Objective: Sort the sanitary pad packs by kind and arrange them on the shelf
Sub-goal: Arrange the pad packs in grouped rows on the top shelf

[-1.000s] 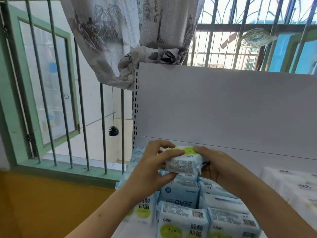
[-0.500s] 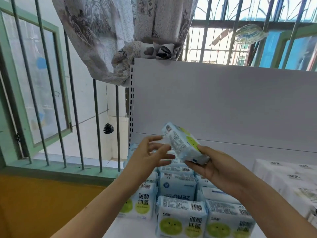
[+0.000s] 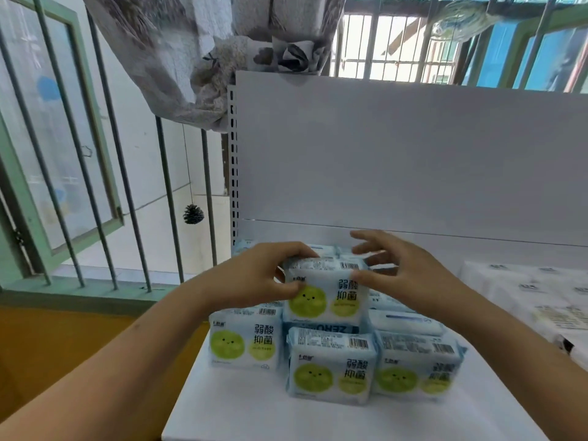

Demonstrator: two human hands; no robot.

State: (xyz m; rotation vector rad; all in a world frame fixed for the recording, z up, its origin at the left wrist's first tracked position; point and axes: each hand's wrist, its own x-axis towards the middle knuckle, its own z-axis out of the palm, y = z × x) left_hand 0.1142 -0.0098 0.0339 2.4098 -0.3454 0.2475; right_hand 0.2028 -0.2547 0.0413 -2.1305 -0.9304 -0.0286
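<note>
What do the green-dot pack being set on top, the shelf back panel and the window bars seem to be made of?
Green-dot pack: soft glossy plastic film, judging by its crinkled top seam and sheen; the left hand has a grip on it.
Shelf back panel: looks like white painted sheet metal, smooth and matt, with a slotted upright at its edge.
Window bars: probably grey painted metal rods.

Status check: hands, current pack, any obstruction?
Left hand grips green-circle white pad pack; right hand open beside it. Pack upright atop blue ZERO pack. Nothing in the way.

Perhaps a home: barred window [image 3: 95, 173], curtain [image 3: 203, 43].
</note>
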